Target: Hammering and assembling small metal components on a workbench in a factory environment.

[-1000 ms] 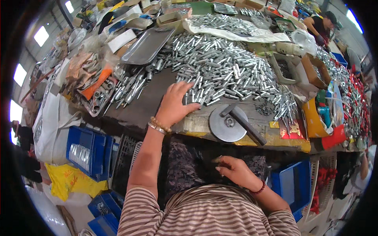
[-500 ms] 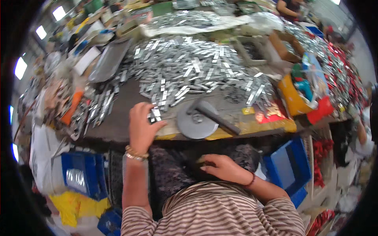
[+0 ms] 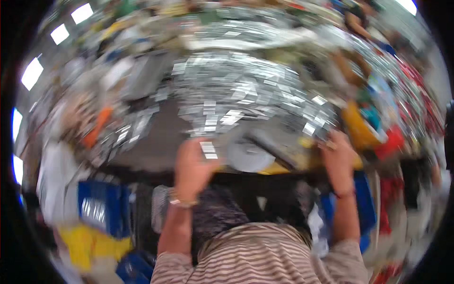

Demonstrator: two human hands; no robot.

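The view is smeared by motion. My left hand [image 3: 191, 163] is over the table's near edge, its fingers and thumb closed on a small shiny metal piece [image 3: 208, 150]. To the right of it a hammer [image 3: 272, 150] lies across a round grey metal disc [image 3: 243, 158]. My right hand [image 3: 338, 154] reaches to the right part of the table's near edge, beside metal pieces; blur hides how its fingers are set and whether they hold anything. Beyond both hands spreads a broad heap of flat silvery metal pieces [image 3: 236, 87].
A grey tray [image 3: 146, 75] is at the back left. Yellow and red containers or bags [image 3: 362, 123] stand at the right. Blue bins [image 3: 103, 208] sit below the table on both sides, with yellow cloth or plastic [image 3: 94, 244] at lower left. Another person [image 3: 357, 21] is at far right.
My right hand has moved from my lap up and right to the table's edge. The left hand has drawn slightly nearer and right with the metal piece. The whole view has shifted and blurred.
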